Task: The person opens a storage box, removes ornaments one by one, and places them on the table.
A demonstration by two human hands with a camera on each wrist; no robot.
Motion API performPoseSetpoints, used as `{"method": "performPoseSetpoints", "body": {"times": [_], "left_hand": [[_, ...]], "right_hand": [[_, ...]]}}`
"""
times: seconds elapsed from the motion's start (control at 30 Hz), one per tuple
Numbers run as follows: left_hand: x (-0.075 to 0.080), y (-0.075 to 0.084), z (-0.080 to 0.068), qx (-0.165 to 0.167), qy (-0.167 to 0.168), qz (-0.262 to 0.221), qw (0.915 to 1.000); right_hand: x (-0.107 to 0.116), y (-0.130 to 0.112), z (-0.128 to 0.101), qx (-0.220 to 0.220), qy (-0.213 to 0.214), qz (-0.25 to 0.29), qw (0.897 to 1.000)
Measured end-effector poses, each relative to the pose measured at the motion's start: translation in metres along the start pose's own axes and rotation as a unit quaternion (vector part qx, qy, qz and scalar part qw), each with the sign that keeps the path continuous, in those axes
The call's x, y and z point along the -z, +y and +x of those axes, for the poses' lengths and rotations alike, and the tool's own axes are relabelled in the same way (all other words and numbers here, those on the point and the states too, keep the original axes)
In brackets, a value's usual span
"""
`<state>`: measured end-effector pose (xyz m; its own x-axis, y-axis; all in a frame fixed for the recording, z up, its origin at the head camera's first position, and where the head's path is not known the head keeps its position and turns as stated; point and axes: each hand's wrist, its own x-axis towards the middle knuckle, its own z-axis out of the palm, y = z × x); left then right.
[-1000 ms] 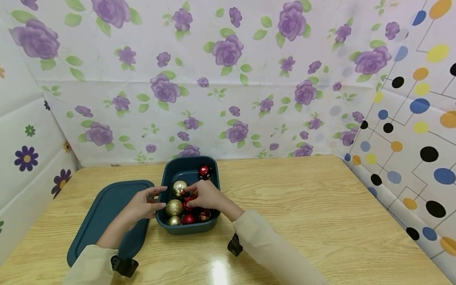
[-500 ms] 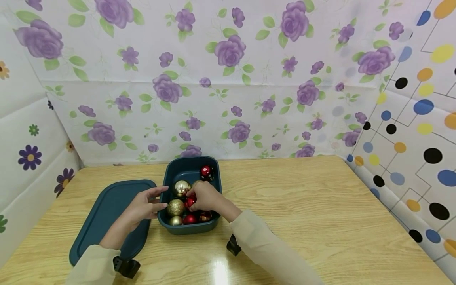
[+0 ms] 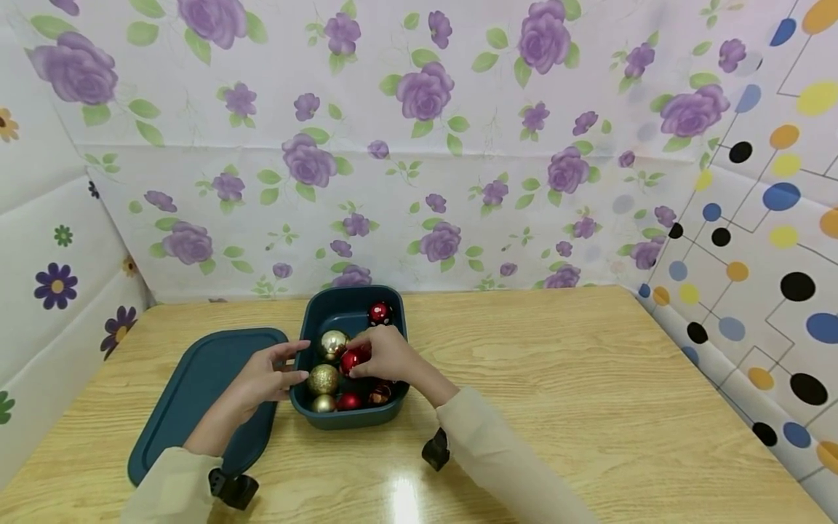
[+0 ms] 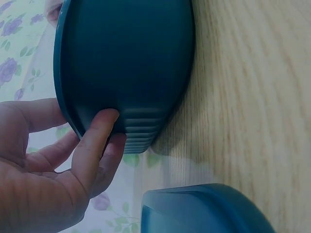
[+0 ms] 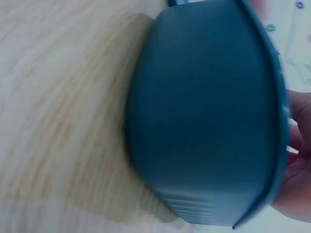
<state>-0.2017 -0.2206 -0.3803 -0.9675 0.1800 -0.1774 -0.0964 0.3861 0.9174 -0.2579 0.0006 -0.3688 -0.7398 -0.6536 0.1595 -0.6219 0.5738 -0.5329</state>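
My left hand [image 3: 258, 378] holds the left rim of a dark teal plastic box [image 3: 347, 420]. In the left wrist view, fingers [image 4: 99, 124] lie against the box's outer wall and others pass behind the rim. Over the box, my right hand [image 3: 393, 355] pinches a shiny red Christmas ball [image 3: 350, 362]. Beside it lie a shiny gold ball [image 3: 333, 344], a glittery gold ball [image 3: 324, 379], a small gold ball [image 3: 324, 404], another red ball [image 3: 349, 402] and a coppery ball [image 3: 380, 394]. A dotted red ball [image 3: 380, 313] sits in the far right corner. In the right wrist view, the box wall hides the held ball.
A teal lid [image 3: 190, 386] lies flat on the wooden table [image 3: 556, 378], left of the box. Floral sheets [image 3: 425, 182] stand behind the table and at its left. A dotted sheet [image 3: 753, 291] closes the right side.
My right hand has risen slightly and shifted right, and the red ball between its fingers has come up with it and shows more. The left hand stays at the rim.
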Motion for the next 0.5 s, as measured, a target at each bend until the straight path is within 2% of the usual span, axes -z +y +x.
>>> {"method": "performPoseSetpoints", "body": {"times": [0.13,0.3,0.43,0.5], "left_hand": [[0.0,0.001,0.0,0.001,-0.001,-0.002,1.0],[0.001,0.002,-0.001,0.001,-0.002,-0.004,1.0],[0.0,0.002,-0.002,-0.001,-0.005,-0.004,1.0],[0.0,0.001,-0.001,-0.002,-0.006,-0.004,1.0]], "right_hand": [[0.012,0.0,-0.004,-0.01,0.015,0.06,0.998],[0.028,0.002,-0.01,-0.031,0.037,0.126,0.991],[0.041,0.011,-0.016,-0.068,0.061,0.167,0.982],[0.047,0.017,-0.019,-0.087,0.077,0.195,0.974]]}}
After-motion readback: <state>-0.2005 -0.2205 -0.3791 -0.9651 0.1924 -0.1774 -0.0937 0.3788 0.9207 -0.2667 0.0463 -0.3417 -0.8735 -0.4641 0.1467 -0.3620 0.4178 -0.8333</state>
